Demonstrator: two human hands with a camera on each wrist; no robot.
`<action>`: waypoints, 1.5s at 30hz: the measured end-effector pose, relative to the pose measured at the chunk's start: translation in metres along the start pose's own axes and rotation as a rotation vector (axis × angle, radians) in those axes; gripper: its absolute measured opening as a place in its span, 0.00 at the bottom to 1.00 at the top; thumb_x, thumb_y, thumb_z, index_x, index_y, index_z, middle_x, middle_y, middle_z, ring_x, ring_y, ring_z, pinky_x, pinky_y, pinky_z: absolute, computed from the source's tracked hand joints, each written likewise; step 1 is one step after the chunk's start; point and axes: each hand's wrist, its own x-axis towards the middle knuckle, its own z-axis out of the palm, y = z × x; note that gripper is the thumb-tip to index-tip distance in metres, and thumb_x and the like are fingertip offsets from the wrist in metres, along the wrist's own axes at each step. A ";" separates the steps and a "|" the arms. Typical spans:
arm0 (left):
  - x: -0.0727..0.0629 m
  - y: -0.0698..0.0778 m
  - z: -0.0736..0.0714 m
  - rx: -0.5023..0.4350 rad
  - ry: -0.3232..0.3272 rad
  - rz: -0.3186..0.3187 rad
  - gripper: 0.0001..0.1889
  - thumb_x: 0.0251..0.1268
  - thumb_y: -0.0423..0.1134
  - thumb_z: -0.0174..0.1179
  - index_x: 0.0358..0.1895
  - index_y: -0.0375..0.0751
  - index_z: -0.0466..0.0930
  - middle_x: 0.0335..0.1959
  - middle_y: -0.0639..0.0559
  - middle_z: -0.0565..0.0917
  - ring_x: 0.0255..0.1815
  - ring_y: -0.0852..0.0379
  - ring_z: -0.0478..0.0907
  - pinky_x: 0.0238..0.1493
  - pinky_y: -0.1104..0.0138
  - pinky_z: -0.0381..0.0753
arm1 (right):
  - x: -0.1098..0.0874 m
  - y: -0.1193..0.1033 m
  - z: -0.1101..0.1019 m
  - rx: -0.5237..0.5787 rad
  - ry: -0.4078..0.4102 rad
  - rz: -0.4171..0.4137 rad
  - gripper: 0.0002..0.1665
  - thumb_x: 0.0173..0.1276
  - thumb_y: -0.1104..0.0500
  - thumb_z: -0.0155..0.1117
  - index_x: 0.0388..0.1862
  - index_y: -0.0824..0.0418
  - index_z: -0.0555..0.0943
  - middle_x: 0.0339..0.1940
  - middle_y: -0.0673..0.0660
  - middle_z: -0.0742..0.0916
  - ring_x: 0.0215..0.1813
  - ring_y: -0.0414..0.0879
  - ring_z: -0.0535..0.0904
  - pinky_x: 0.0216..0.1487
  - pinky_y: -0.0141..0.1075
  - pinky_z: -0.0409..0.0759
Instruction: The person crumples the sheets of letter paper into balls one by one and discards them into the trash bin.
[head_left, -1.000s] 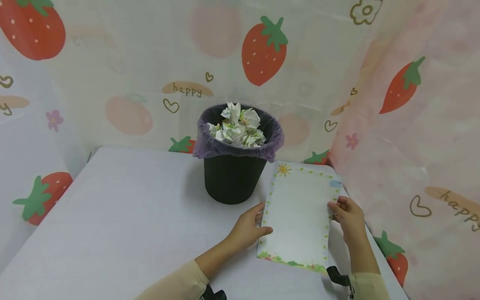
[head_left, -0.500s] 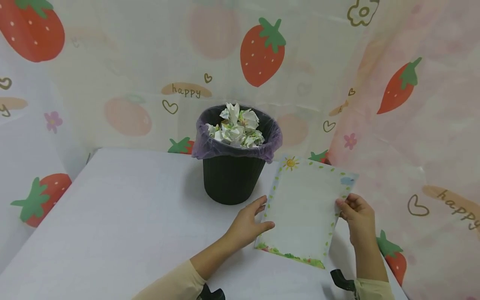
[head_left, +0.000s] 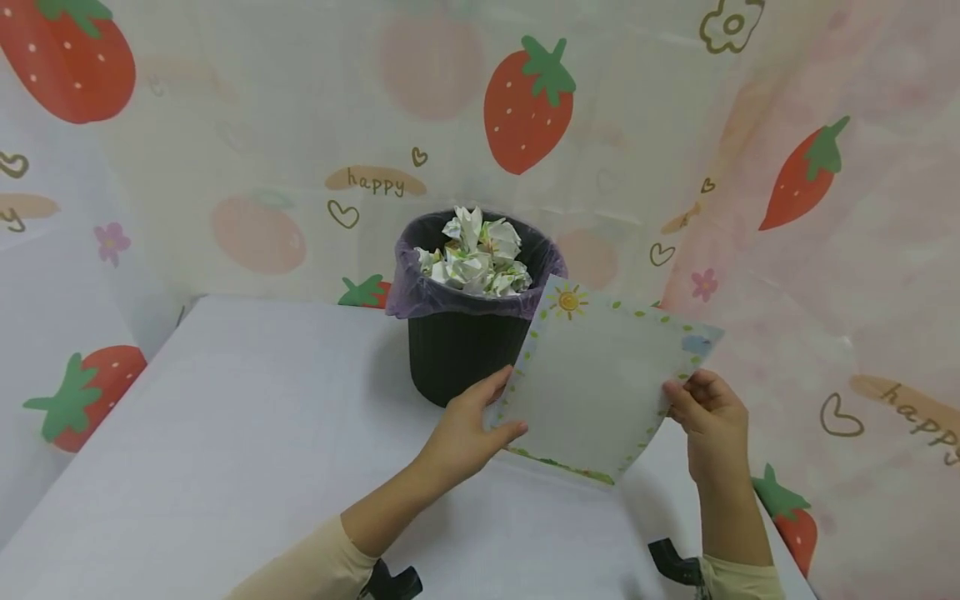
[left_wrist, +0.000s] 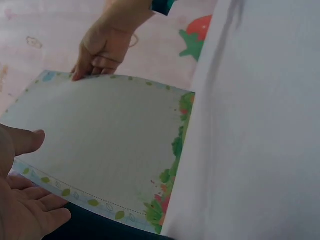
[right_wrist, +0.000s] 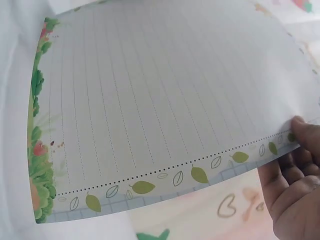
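A sheet of lined writing paper point(head_left: 592, 375) with a leaf border, a sun and a cloud is held up off the table, tilted and slightly bowed. My right hand point(head_left: 708, 421) pinches its right edge between thumb and curled fingers, also plain in the right wrist view. My left hand point(head_left: 468, 429) is at the sheet's left edge. In the left wrist view its thumb point(left_wrist: 27, 141) lies over the paper point(left_wrist: 100, 135), while the other fingers point(left_wrist: 47, 202) stretch out below the edge, loosely spread. The sheet's top left corner overlaps the bin in the head view.
A black bin point(head_left: 457, 358) with a purple liner point(head_left: 427, 296) stands toward the back of the white table point(head_left: 247, 442). Several crumpled papers point(head_left: 480, 254) fill it to the rim. Strawberry-print sheeting point(head_left: 300, 100) hangs behind and at the sides.
The sheet has risen from the table and tilted, its lower edge now higher and its top nearer the bin. Both hands have moved with it, the left one slightly leftward.
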 end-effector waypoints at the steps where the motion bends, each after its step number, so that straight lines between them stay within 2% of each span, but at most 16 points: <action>1: -0.001 0.003 -0.004 0.006 0.021 0.003 0.40 0.66 0.42 0.71 0.78 0.40 0.63 0.76 0.48 0.71 0.74 0.51 0.71 0.73 0.53 0.71 | -0.001 -0.003 0.004 0.012 -0.004 -0.010 0.09 0.66 0.72 0.70 0.40 0.61 0.83 0.30 0.50 0.86 0.31 0.40 0.81 0.32 0.30 0.84; 7: -0.009 0.015 -0.030 0.017 0.190 0.058 0.36 0.64 0.37 0.73 0.75 0.41 0.69 0.71 0.52 0.76 0.70 0.56 0.76 0.71 0.54 0.74 | -0.005 -0.014 0.032 0.056 -0.051 -0.076 0.08 0.66 0.74 0.69 0.40 0.65 0.83 0.30 0.51 0.87 0.31 0.41 0.82 0.33 0.31 0.84; 10: -0.012 0.017 -0.042 0.040 0.235 0.078 0.35 0.64 0.38 0.73 0.73 0.41 0.70 0.69 0.52 0.78 0.68 0.56 0.77 0.70 0.53 0.76 | -0.006 -0.017 0.044 0.059 -0.088 -0.108 0.08 0.65 0.74 0.70 0.42 0.67 0.82 0.30 0.52 0.87 0.32 0.42 0.83 0.34 0.32 0.85; 13: -0.017 0.017 -0.050 0.048 0.226 0.066 0.35 0.65 0.40 0.72 0.74 0.42 0.69 0.69 0.52 0.78 0.68 0.56 0.77 0.69 0.53 0.76 | -0.006 -0.017 0.054 0.061 -0.135 -0.134 0.09 0.65 0.73 0.70 0.44 0.69 0.82 0.31 0.53 0.87 0.34 0.43 0.83 0.35 0.32 0.86; 19: -0.024 0.019 -0.061 0.032 0.183 -0.024 0.40 0.65 0.44 0.73 0.77 0.42 0.65 0.74 0.51 0.73 0.74 0.53 0.71 0.72 0.54 0.73 | -0.006 -0.014 0.074 0.073 -0.223 -0.177 0.09 0.66 0.74 0.69 0.43 0.70 0.82 0.34 0.53 0.88 0.35 0.42 0.84 0.37 0.33 0.86; 26: -0.024 0.022 -0.070 0.014 0.177 -0.033 0.41 0.65 0.43 0.73 0.78 0.39 0.62 0.75 0.48 0.71 0.75 0.52 0.69 0.73 0.58 0.71 | -0.006 -0.011 0.095 0.073 -0.226 -0.181 0.11 0.65 0.74 0.70 0.46 0.70 0.82 0.35 0.52 0.89 0.36 0.43 0.85 0.37 0.33 0.86; 33: -0.022 0.023 -0.079 -0.009 0.172 -0.083 0.48 0.59 0.49 0.76 0.80 0.43 0.59 0.76 0.49 0.69 0.75 0.50 0.69 0.73 0.53 0.71 | -0.007 -0.012 0.118 0.040 -0.277 -0.196 0.11 0.65 0.71 0.72 0.44 0.69 0.81 0.34 0.51 0.87 0.35 0.43 0.83 0.37 0.32 0.85; 39: -0.021 0.019 -0.082 -0.137 0.173 -0.109 0.53 0.57 0.50 0.77 0.81 0.44 0.55 0.76 0.49 0.69 0.73 0.50 0.71 0.72 0.52 0.73 | -0.012 -0.010 0.138 0.018 -0.323 -0.184 0.12 0.66 0.70 0.72 0.47 0.67 0.81 0.37 0.51 0.86 0.39 0.43 0.83 0.41 0.31 0.85; 45: -0.020 0.019 -0.081 -0.284 0.193 -0.110 0.49 0.58 0.45 0.77 0.80 0.47 0.57 0.72 0.49 0.74 0.69 0.50 0.76 0.69 0.54 0.76 | -0.017 -0.004 0.152 -0.011 -0.348 -0.200 0.18 0.66 0.70 0.71 0.54 0.70 0.80 0.39 0.53 0.88 0.40 0.44 0.84 0.42 0.32 0.87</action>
